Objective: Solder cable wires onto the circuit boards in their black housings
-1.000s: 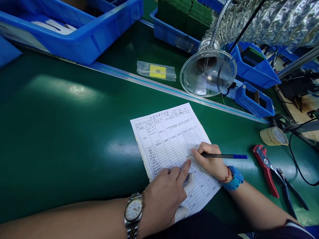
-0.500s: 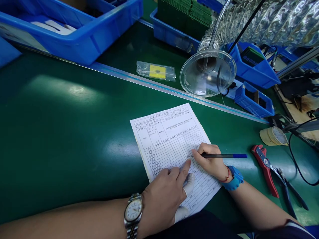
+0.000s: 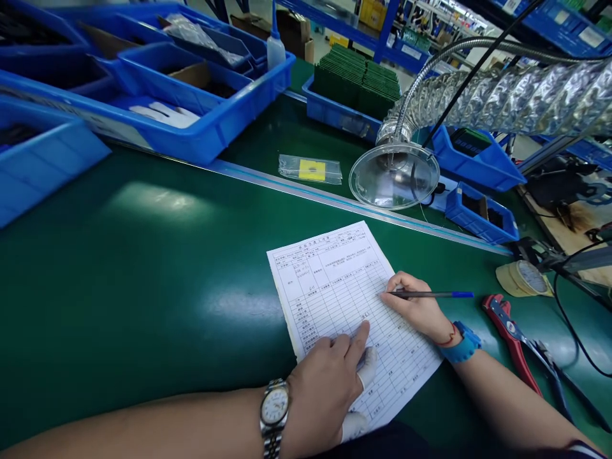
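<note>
A printed form [image 3: 329, 271] with ruled rows and a few handwritten marks lies at a slant on the green table. My left hand [image 3: 329, 376] rests on its lower part, index finger stretched out just below a small handwritten entry; white coverings wrap some of its fingertips. That hand is open and holds nothing. My right hand [image 3: 418, 306] is closed round a dark pen [image 3: 435, 294] with a blue end, above the form's right side. Whether the pen tip touches the paper I cannot tell, since the fingers hide it.
Red-handled cutters [image 3: 511, 338] and dark-handled pliers [image 3: 557, 376] lie at the right, near a round yellowish container [image 3: 521, 278]. Behind the form are a metal strip [image 3: 306, 196], a bagged yellow label [image 3: 312, 169] and a clear extraction hood [image 3: 394, 178]. A large blue tray [image 3: 205, 143] stands back left.
My right hand with the pen has moved up and right across the form, away from the handwritten entry. My left hand stays on the paper. The view has tilted upward.
</note>
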Available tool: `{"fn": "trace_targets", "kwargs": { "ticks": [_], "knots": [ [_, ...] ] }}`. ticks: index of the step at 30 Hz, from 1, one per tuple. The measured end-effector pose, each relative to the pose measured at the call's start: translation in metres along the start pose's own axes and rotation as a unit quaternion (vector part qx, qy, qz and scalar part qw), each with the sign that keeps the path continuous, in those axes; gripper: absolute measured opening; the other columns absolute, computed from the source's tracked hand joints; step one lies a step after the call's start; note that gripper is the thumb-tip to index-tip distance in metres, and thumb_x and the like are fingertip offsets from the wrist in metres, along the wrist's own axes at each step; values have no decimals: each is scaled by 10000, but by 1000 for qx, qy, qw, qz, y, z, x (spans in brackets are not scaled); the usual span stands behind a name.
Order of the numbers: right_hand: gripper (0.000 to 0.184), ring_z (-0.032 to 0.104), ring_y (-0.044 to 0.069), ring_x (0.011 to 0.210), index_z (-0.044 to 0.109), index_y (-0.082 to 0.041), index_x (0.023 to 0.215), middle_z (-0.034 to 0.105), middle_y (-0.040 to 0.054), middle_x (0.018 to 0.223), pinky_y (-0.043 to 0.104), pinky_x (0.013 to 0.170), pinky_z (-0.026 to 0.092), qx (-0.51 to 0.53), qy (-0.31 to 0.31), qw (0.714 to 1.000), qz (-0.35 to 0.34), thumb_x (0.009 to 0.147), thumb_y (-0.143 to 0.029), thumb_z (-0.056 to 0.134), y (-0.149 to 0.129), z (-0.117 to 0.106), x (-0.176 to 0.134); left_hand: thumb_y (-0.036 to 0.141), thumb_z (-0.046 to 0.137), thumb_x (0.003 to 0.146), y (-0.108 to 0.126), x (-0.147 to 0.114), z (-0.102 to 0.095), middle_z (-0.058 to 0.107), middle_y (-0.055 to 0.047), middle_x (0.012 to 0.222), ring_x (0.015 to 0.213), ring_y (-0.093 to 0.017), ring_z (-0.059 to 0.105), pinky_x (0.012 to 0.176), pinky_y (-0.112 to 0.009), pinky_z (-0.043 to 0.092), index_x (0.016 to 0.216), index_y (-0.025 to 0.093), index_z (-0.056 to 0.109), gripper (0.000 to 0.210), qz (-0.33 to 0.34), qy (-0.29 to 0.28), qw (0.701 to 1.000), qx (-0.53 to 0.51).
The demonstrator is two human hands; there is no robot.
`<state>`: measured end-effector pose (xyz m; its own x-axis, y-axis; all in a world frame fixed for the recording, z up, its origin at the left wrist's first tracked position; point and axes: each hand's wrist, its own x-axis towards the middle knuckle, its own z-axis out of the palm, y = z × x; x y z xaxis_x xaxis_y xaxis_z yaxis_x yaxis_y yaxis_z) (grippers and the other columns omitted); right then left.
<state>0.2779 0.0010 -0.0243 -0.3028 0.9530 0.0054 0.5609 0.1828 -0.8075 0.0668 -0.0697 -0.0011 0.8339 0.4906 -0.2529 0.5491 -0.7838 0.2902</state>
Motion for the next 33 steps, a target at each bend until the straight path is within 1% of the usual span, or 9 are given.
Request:
{"fn": "trace_targets", "kwargs": {
  "ticks": [4,6,8,10,14,21,24,27,33],
  "knots": [
    [250,368,67,462,450,-179,600,438,-46,538,205,432,304,-33,43,998,-35,755,-268,625,5,4,-4,564,411,815,1,1,1,207,-190,1447,909,-275,515,639,-363,390,1161,137,565,571,-4,-13,1000,7],
    [315,349,66,455,397,-182,543,399,-51,502,210,437,290,-40,66,996,-40,768,-263,603,6,8,-7,574,396,818,1,1,2,200,-198,1447,903,-277,517,639,-368,394,1195,138,540,595,-5,-15,1000,10],
    [344,319,62,440,365,-185,518,361,-57,474,211,428,265,-47,77,995,-47,773,-247,586,6,10,-8,579,388,820,1,1,1,207,-206,1443,890,-277,522,636,-372,398,1264,144,474,627,-4,-18,1000,12],
    [348,295,58,428,355,-185,510,342,-62,460,211,418,244,-51,75,994,-56,771,-233,580,5,12,-8,575,388,821,1,2,0,217,-210,1438,880,-277,525,629,-372,400,1293,146,439,640,-5,-27,1000,13],
    [350,286,56,426,351,-185,504,341,-62,452,208,412,233,-56,59,994,-73,766,-222,579,2,14,-7,567,393,821,1,2,-2,211,-208,1441,873,-280,523,617,-370,400,1287,142,449,633,-6,-42,999,16],
    [342,283,56,427,342,-187,512,333,-62,456,209,411,227,-61,38,994,-83,780,-211,553,-2,14,-5,576,402,812,1,2,2,215,-210,1439,863,-278,527,607,-369,395,1270,147,467,631,-6,-32,999,16],
    [346,278,55,426,333,-186,510,327,-64,452,210,414,229,-60,34,994,-86,781,-206,547,-2,14,-5,581,390,815,0,3,4,196,-210,1445,881,-288,528,616,-377,403,1236,149,498,613,-3,-32,999,11],
    [348,278,53,425,334,-185,510,331,-64,453,208,412,230,-57,34,994,-87,782,-207,550,-2,14,-6,576,385,820,-1,3,4,187,-204,1449,897,-296,528,622,-379,409,1195,150,533,586,-2,-45,999,8],
    [337,284,55,426,329,-188,516,333,-62,458,207,409,226,-54,41,994,-88,777,-183,542,-2,14,-6,569,394,823,-1,3,0,197,-206,1446,892,-290,530,623,-370,403,1242,157,501,597,-1,-56,998,6]
  ]
}}
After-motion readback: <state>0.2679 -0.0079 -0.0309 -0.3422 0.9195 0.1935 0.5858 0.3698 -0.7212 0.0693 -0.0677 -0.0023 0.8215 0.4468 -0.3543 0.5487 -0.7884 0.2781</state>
